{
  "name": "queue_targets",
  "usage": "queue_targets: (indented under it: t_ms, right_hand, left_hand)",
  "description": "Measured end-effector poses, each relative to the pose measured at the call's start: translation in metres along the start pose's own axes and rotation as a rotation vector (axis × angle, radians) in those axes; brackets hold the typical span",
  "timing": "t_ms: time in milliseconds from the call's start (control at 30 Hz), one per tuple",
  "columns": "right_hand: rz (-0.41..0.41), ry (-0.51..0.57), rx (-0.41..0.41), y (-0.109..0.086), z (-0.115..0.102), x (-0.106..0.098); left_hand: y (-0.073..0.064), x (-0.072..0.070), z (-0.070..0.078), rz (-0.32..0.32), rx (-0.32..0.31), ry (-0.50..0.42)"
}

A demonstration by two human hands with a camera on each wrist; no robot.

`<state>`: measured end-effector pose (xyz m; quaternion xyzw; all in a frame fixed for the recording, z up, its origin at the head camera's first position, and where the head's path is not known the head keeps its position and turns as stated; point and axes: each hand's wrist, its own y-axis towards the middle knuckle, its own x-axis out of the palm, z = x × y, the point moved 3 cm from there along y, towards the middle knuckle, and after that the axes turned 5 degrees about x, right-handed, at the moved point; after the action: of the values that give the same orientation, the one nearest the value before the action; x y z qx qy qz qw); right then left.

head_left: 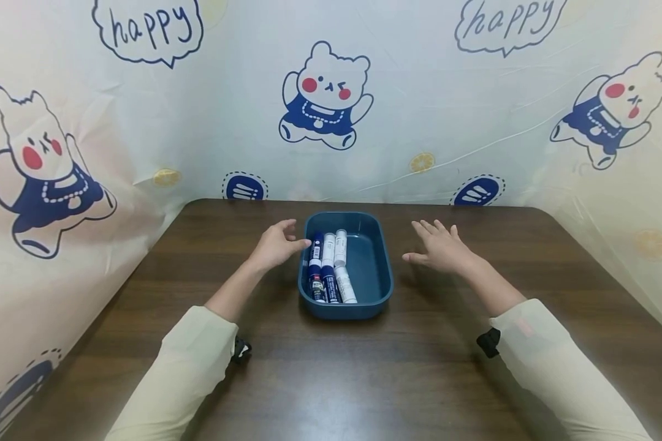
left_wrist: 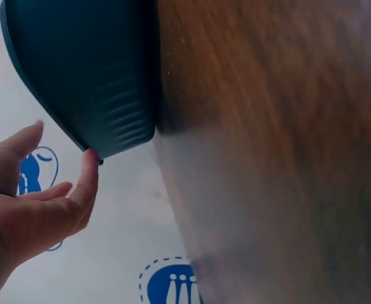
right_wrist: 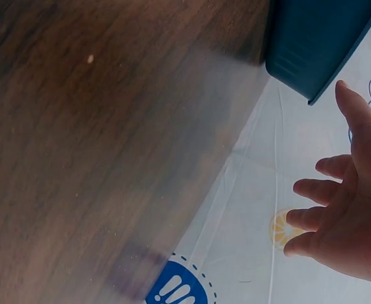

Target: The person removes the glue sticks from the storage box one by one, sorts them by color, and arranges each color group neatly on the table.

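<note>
A dark teal rectangular bin [head_left: 371, 269] stands on the table and holds several thick blue-and-white markers [head_left: 330, 285] in its left half, along with white tube-shaped sticks [head_left: 340, 247]. My left hand [head_left: 276, 246] is by the bin's left rim, thumb tip right at the edge, fingers loosely bent with nothing between them. To the right of the bin, my right hand [head_left: 438, 248] hovers with its fingers spread and straight, apart from the bin. Both wrist views show the bin's outer ribbed wall and hide its contents.
The brown wooden table [head_left: 331, 380] ends at a patterned cloth backdrop [head_left: 397, 110], which also rises on both sides. Pale sleeves [head_left: 182, 367] cover both forearms, with a black band [head_left: 488, 343] at the right wrist.
</note>
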<state>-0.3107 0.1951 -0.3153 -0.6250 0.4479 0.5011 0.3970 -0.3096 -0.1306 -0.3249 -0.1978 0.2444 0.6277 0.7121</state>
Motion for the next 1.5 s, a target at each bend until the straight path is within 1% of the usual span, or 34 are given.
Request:
queue_targets:
  t_ms: [100,200,367,533,667,800,1000,1167,1333,1433,1500]
  right_hand:
    - [0.002,0.003,-0.002,0.001,0.000,0.001]
    - [0.002,0.009,-0.005,0.002,0.000,0.003]
    - [-0.003,0.033,-0.011,0.003,0.000,0.006]
    - [-0.015,0.073,-0.025,0.005,-0.001,0.009]
    - [-0.013,0.087,-0.017,0.007,-0.006,0.010]
    - [0.020,0.111,-0.002,0.010,-0.015,0.009]
    - [0.097,0.200,0.009,0.016,-0.030,0.007]
    - [0.131,0.269,0.008,0.017,-0.046,0.004]
    - [0.134,0.337,-0.005,0.022,-0.058,0.004]
    - [0.111,0.400,0.010,0.027,-0.063,0.006]
    - [0.104,0.449,0.038,0.029,-0.065,0.007]
  left_hand:
    - [-0.001,0.003,-0.003,-0.047,-0.026,-0.004]
    - [-0.002,0.006,-0.004,-0.076,-0.037,-0.013]
    - [-0.002,0.009,-0.003,-0.093,-0.038,-0.019]
    - [-0.001,0.012,-0.005,-0.116,-0.048,-0.034]
    - [-0.001,0.013,-0.005,-0.118,-0.065,-0.047]
    - [-0.003,0.013,-0.003,-0.113,-0.063,-0.054]
    - [-0.004,0.014,-0.002,-0.108,-0.049,-0.055]
    - [-0.005,0.015,-0.002,-0.110,-0.045,-0.065]
    - [-0.005,0.015,-0.001,-0.105,-0.033,-0.071]
    - [-0.005,0.015,-0.001,-0.104,-0.030,-0.076]
    - [-0.005,0.015,-0.001,-0.103,-0.030,-0.078]
